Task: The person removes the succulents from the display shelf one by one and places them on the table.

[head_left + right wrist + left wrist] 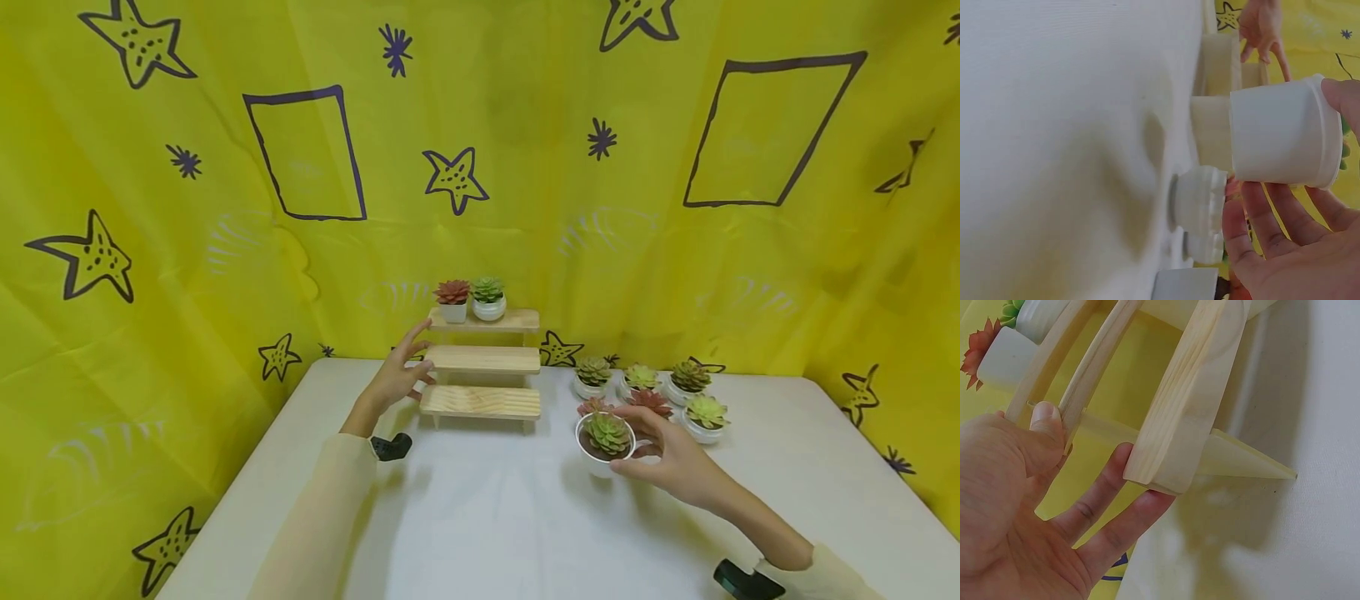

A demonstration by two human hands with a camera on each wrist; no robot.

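Note:
My right hand [670, 454] grips a white round pot holding a green succulent [608, 433], lifted above the table; its plain white side [1279, 134] faces the right wrist view. My left hand [392, 382] is at the left end of a three-tier wooden stand [480, 402]. In the left wrist view, the thumb touches the middle tier's end and spread fingers [1107, 512] touch the lowest tier [1175, 419]. On the top tier stand a red succulent in a square white pot [453, 302] and a green succulent in a round one [488, 300].
Several potted succulents cluster right of the stand, including a yellow-green one [705, 417], a dark green one [687, 380] and a red one [649, 404]. They stand on a white table [480, 525]. A yellow curtain [525, 100] with starfish drawings hangs behind and at both sides.

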